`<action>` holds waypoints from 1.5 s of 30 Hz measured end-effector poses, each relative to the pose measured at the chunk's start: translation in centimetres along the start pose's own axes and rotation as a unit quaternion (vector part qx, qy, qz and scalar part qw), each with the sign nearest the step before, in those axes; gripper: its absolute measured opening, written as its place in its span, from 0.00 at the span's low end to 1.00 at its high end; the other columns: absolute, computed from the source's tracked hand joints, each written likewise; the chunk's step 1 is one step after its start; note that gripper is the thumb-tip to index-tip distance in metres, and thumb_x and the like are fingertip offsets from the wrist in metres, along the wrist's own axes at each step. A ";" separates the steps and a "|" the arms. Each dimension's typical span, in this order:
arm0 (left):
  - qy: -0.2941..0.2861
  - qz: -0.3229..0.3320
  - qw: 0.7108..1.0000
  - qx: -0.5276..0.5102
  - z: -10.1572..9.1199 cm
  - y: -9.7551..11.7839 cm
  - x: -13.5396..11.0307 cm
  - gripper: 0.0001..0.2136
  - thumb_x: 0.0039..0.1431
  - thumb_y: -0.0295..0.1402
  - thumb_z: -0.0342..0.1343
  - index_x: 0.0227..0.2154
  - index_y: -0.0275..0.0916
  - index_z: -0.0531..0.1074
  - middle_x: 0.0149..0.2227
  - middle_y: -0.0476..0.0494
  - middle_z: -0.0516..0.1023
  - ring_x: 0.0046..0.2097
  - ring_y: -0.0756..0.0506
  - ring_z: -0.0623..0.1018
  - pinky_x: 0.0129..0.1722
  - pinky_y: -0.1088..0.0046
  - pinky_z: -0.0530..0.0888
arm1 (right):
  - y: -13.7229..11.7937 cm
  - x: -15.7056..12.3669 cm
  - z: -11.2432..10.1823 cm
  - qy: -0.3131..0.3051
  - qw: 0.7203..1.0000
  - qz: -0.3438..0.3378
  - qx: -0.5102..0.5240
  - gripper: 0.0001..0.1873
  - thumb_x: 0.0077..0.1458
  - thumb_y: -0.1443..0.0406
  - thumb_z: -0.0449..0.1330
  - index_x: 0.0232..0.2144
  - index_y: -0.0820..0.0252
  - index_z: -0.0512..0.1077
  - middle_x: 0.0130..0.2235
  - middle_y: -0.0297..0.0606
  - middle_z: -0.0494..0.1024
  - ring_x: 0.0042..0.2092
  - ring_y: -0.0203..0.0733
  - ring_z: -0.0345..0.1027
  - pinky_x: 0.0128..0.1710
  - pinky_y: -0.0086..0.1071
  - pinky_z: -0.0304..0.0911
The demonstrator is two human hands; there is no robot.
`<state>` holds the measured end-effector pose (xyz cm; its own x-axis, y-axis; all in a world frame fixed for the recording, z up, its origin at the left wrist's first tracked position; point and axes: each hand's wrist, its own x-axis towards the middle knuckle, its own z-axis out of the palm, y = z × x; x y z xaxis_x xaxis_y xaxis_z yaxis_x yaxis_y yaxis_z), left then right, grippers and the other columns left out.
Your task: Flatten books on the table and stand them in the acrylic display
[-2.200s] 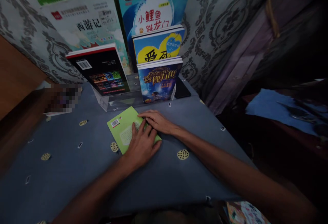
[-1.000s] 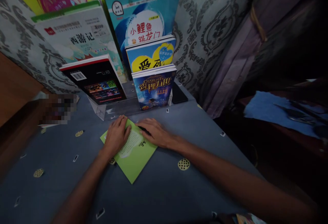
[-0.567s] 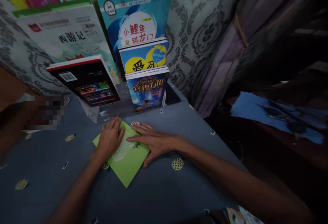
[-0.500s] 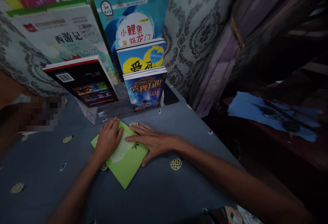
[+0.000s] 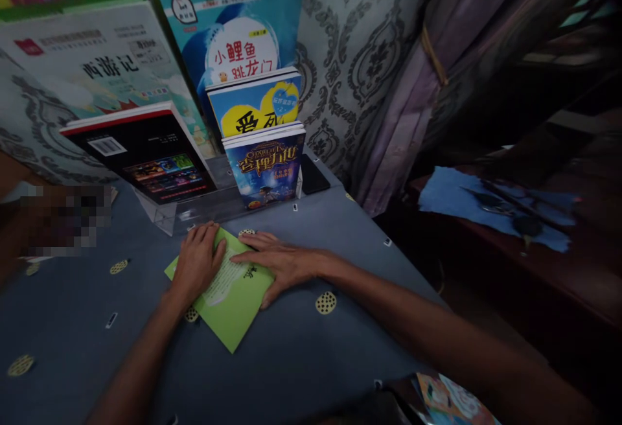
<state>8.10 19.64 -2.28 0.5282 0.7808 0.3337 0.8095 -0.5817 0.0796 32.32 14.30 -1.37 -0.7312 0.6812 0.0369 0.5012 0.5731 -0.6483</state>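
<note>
A thin green book (image 5: 233,311) lies flat and slanted on the dark blue patterned tablecloth (image 5: 286,360). Over its upper left part rests my left hand (image 5: 198,260), fingers stretched out and palm down. My right hand (image 5: 276,260) lies flat across its right edge, with the fingers spread and the thumb at the lower side. White printed text shows between the two hands. Neither hand is wrapped around the book. Just behind them stands a clear book stand (image 5: 194,211), which holds a blue book (image 5: 267,172) and a black book (image 5: 160,166).
Behind, larger books such as a teal one (image 5: 243,17) and a pale one (image 5: 116,56) lean upright. A dark flat object (image 5: 314,175) lies right of the stand. Purple curtain (image 5: 408,88) hangs at the right. Blue cloth (image 5: 461,205) lies beyond. A blurred-out area covers the left side.
The whole view has shifted slightly, so things appear a little further left. Both hands stay flat on the green book, with no visible change in their hold.
</note>
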 end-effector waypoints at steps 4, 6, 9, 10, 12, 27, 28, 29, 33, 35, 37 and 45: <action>0.027 0.016 0.999 0.025 0.0 0.2 0.0 0.19 0.69 0.39 0.43 0.55 0.39 0.70 0.55 0.34 0.77 0.61 0.32 0.70 0.57 0.46 0.70 | -0.1 0.0 0.0 0.008 1.000 0.003 -0.003 0.55 0.43 0.49 0.75 0.69 0.51 0.58 0.74 0.49 0.45 0.74 0.58 0.32 0.71 0.53 0.35; 0.036 0.039 0.998 0.020 -0.1 0.4 -0.1 0.18 0.69 0.37 0.43 0.53 0.37 0.72 0.53 0.33 0.78 0.59 0.32 0.72 0.57 0.46 0.71 | -0.2 0.0 -0.1 0.002 1.000 0.001 -0.007 0.56 0.42 0.49 0.75 0.69 0.53 0.57 0.74 0.49 0.45 0.74 0.58 0.32 0.71 0.53 0.34; 0.037 0.088 0.995 -0.017 -0.2 0.6 -0.4 0.18 0.70 0.37 0.43 0.52 0.35 0.74 0.53 0.32 0.78 0.56 0.34 0.75 0.56 0.49 0.74 | -0.4 0.1 -0.2 -0.018 1.000 0.004 -0.022 0.57 0.44 0.49 0.74 0.70 0.57 0.55 0.74 0.53 0.42 0.74 0.59 0.30 0.71 0.53 0.33; 0.035 0.104 0.993 -0.033 -0.2 0.6 -0.6 0.18 0.70 0.37 0.44 0.52 0.35 0.74 0.53 0.33 0.78 0.56 0.35 0.76 0.56 0.51 0.74 | -0.5 0.1 -0.3 -0.020 0.999 0.005 -0.027 0.57 0.44 0.49 0.74 0.70 0.58 0.55 0.74 0.53 0.42 0.74 0.59 0.30 0.71 0.52 0.32; 0.030 0.128 0.990 -0.055 -0.1 0.7 -1.0 0.18 0.70 0.37 0.45 0.53 0.36 0.74 0.55 0.35 0.78 0.57 0.37 0.76 0.57 0.53 0.75 | -0.7 0.1 -0.4 -0.021 0.999 0.006 -0.038 0.57 0.45 0.48 0.73 0.70 0.59 0.54 0.74 0.55 0.42 0.74 0.58 0.29 0.71 0.51 0.32; 0.042 0.160 0.985 -0.056 0.2 0.6 -1.4 0.18 0.70 0.34 0.44 0.52 0.36 0.75 0.55 0.34 0.78 0.56 0.36 0.77 0.56 0.51 0.76 | 0.1 0.4 0.0 0.048 0.998 0.021 0.036 0.44 0.56 0.52 0.66 0.68 0.62 0.58 0.72 0.54 0.53 0.73 0.55 0.42 0.71 0.50 0.40; 0.041 0.166 0.984 -0.056 0.2 0.6 -1.5 0.17 0.70 0.34 0.45 0.53 0.37 0.75 0.55 0.34 0.78 0.57 0.36 0.77 0.56 0.51 0.76 | 0.4 0.5 0.1 0.074 0.996 0.019 0.048 0.39 0.59 0.56 0.64 0.68 0.62 0.58 0.70 0.53 0.57 0.71 0.54 0.47 0.70 0.49 0.43; 0.037 0.172 0.983 -0.056 0.2 0.6 -1.5 0.17 0.70 0.33 0.45 0.53 0.38 0.75 0.56 0.35 0.78 0.58 0.36 0.76 0.56 0.51 0.76 | 0.6 0.5 0.3 0.098 0.993 0.015 0.061 0.36 0.61 0.60 0.61 0.68 0.62 0.57 0.68 0.53 0.60 0.70 0.52 0.52 0.69 0.49 0.46; 0.021 0.178 0.982 -0.064 0.0 0.7 -1.6 0.18 0.68 0.30 0.45 0.55 0.40 0.74 0.56 0.37 0.78 0.60 0.36 0.74 0.57 0.50 0.75 | 1.5 0.7 0.7 0.161 0.981 -0.013 0.112 0.36 0.59 0.71 0.55 0.68 0.61 0.53 0.62 0.49 0.70 0.62 0.48 0.63 0.61 0.47 0.59; 0.014 0.171 0.983 -0.070 -0.2 0.9 -1.6 0.18 0.68 0.29 0.46 0.55 0.40 0.74 0.56 0.36 0.77 0.61 0.36 0.73 0.58 0.49 0.74 | 1.7 0.7 0.8 0.170 0.977 -0.019 0.129 0.36 0.58 0.72 0.54 0.68 0.62 0.53 0.60 0.48 0.72 0.56 0.47 0.68 0.56 0.44 0.63; 0.009 0.165 0.983 -0.076 -0.3 1.0 -1.6 0.18 0.68 0.28 0.46 0.55 0.40 0.74 0.56 0.36 0.77 0.61 0.36 0.73 0.58 0.49 0.73 | 1.7 0.8 0.9 0.184 0.973 -0.012 0.138 0.35 0.57 0.72 0.52 0.67 0.63 0.55 0.57 0.47 0.75 0.49 0.44 0.71 0.50 0.41 0.65; -0.040 0.167 0.982 -0.076 -1.1 1.9 -2.0 0.17 0.69 0.27 0.47 0.56 0.43 0.74 0.57 0.38 0.77 0.61 0.37 0.72 0.59 0.49 0.70 | 1.4 0.5 1.3 0.230 0.961 0.022 0.152 0.33 0.54 0.75 0.49 0.63 0.61 0.62 0.46 0.39 0.82 0.32 0.35 0.67 0.36 0.31 0.62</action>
<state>8.27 16.67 -1.76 0.7813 0.5524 0.2905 0.5435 -0.8310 0.1187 32.09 14.86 -3.24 -0.3959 0.8711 0.2906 0.3176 0.4268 -0.8468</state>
